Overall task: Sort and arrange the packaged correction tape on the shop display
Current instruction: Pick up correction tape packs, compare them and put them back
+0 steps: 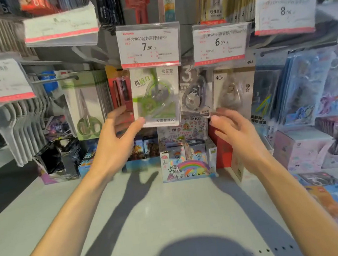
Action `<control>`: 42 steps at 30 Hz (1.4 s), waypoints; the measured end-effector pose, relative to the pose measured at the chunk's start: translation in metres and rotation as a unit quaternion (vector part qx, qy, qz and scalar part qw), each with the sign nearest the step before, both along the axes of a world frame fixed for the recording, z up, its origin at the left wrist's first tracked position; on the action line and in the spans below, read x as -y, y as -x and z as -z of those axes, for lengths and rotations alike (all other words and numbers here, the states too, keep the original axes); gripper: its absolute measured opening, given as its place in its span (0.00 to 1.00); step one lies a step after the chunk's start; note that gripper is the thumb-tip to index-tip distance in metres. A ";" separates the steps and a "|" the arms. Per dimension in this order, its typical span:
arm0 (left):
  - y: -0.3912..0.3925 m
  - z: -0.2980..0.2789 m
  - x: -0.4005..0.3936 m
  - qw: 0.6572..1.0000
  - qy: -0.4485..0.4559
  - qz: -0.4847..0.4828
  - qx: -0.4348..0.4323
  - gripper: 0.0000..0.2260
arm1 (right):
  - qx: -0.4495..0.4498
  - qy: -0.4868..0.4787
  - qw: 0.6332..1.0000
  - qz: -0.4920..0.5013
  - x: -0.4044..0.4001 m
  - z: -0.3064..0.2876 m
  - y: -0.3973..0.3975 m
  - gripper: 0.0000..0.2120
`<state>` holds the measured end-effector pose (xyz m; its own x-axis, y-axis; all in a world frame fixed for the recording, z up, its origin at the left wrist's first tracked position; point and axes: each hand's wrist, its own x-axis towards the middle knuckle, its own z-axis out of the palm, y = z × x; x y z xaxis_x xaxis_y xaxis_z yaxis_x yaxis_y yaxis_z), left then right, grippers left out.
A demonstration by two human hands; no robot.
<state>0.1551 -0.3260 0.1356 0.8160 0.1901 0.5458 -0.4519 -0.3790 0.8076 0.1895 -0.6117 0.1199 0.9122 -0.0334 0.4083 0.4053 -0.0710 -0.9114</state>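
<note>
Fingers on my left hand [114, 139] are spread and loosely bent, grasping nothing; the thumb tip sits at the lower left corner of the green correction tape pack [156, 97], and whether it actually touches I cannot tell. My right hand [234, 134] is likewise released, fingers relaxed and a little blurred, their tips just below the grey correction tape pack [196, 93] and holding nothing.

I see the green pack hanging from a hook under the 7.90 price tag [148, 45]. It is a white card with green lettering and a clear blister over a green-and-transparent dispenser. Just beside it on the right hangs the grey pack, dark card with a large 3, clear dispenser inside. Next to that a beige correction tape pack [233, 89] marked 40m hangs below the 6.00 price tag [220, 43].

Left of the green pack I see a red pen pack [120, 91], then a scissors pack [86, 107] with green handles.

Below, on the white shelf [132, 224], an open rainbow display box [188, 163] stands upright with small pastel packets lined up inside. To its left a blue open box [141, 161] holds picture cards standing on edge. At far right a pink box [302, 148] stands on the shelf.
</note>
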 end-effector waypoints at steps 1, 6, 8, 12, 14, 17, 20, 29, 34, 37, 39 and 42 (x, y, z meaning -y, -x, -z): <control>0.010 0.009 -0.002 1.000 0.012 0.001 -0.005 0.20 | -0.009 -0.018 1.000 -0.002 0.003 0.008 0.011 0.16; 0.064 0.058 0.008 0.994 0.100 0.018 -0.047 0.04 | -0.030 -0.077 0.997 0.010 0.022 0.058 0.078 0.05; 0.087 0.078 0.019 0.987 0.144 0.035 -0.068 0.04 | -0.056 -0.082 0.995 0.018 0.033 0.082 0.102 0.04; 0.124 0.113 0.047 0.973 0.198 0.064 -0.102 0.06 | -0.096 -0.098 0.990 0.024 0.059 0.119 0.143 0.08; 0.137 0.125 0.064 0.966 0.223 0.070 -0.109 0.07 | -0.104 -0.114 0.987 0.034 0.071 0.130 0.158 0.11; 0.147 0.135 0.095 0.959 0.249 0.078 -0.111 0.09 | -0.109 -0.130 0.984 0.058 0.093 0.136 0.170 0.10; 0.148 0.139 0.134 0.953 0.264 0.081 -0.126 0.11 | -0.115 -0.137 0.982 0.062 0.120 0.134 0.173 0.06; 0.122 0.144 0.296 0.958 0.257 0.077 -0.103 0.09 | -0.093 -0.133 0.987 0.007 0.267 0.123 0.144 0.07; 0.093 0.136 0.398 0.953 0.269 0.071 -0.119 0.03 | -0.109 -0.100 0.989 -0.003 0.370 0.123 0.103 0.09; 0.076 0.136 0.442 0.955 0.261 0.055 -0.130 0.03 | -0.119 -0.082 0.989 -0.010 0.415 0.123 0.082 0.10; 0.064 0.135 0.463 0.957 0.248 0.058 -0.140 0.04 | -0.122 -0.073 0.990 -0.015 0.437 0.125 0.069 0.07; 0.046 0.130 0.482 0.964 0.202 0.079 -0.152 0.04 | -0.133 -0.037 0.990 -0.029 0.461 0.133 0.049 0.05</control>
<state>0.1087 -0.8079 0.0057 0.9631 0.1965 0.1838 -0.1969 0.0491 0.9792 0.1403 -1.0722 -0.0128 0.9884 0.0017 0.1520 0.1519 0.0167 -0.9883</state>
